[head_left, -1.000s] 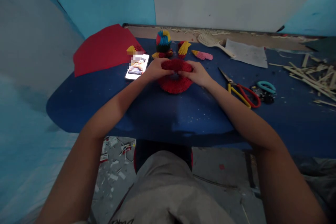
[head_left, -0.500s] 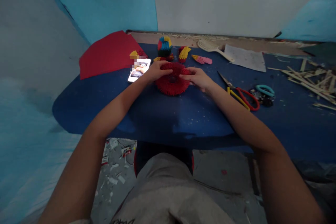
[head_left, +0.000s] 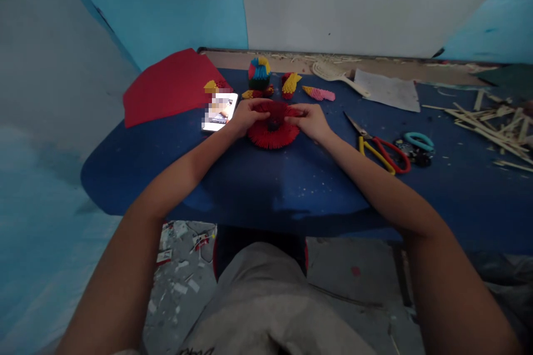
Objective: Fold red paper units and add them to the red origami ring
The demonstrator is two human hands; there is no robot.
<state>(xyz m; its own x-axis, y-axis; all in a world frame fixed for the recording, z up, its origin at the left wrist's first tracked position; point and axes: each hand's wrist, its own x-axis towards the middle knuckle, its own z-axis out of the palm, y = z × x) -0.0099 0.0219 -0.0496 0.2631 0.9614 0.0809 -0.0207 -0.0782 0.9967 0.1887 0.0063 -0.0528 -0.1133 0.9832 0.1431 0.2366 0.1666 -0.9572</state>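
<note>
A red ring of many folded paper pieces (head_left: pixel 273 138) lies at the middle of the blue table, its spiky edge turned toward me. My left hand (head_left: pixel 250 115) grips its far left side, thumb on top near the central hole. On the far right side my right hand (head_left: pixel 308 120) pinches the ring between thumb and fingers. Both hands hide part of its rim. Just left of my left hand rests a lit phone (head_left: pixel 220 112). Behind the ring stand a multicoloured folded-paper piece (head_left: pixel 259 73) and a yellow and red one (head_left: pixel 290 85).
Scissors (head_left: pixel 377 150) with red and yellow handles lie to the right, beside a turquoise-handled tool (head_left: pixel 418 142). Thin wooden sticks (head_left: pixel 499 127) are heaped at far right. Red paper (head_left: pixel 166 89) covers the back left; a pale hairbrush (head_left: pixel 339 75) and white paper (head_left: pixel 387 90) lie behind.
The ring's far side has tipped slightly up between my hands. My right fingers have closed in around its rim; my left hand has barely moved.
</note>
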